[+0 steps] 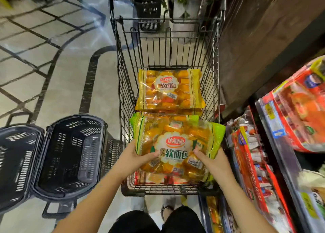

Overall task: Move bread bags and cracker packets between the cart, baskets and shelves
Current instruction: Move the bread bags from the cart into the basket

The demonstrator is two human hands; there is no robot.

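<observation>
While both hands [139,159] grip: "软面包" bread bag [177,144].

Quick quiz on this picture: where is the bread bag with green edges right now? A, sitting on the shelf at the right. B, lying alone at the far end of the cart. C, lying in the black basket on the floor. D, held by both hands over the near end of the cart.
D: the left hand and right hand grip the green-edged bread bag over the near end of the cart.
</observation>
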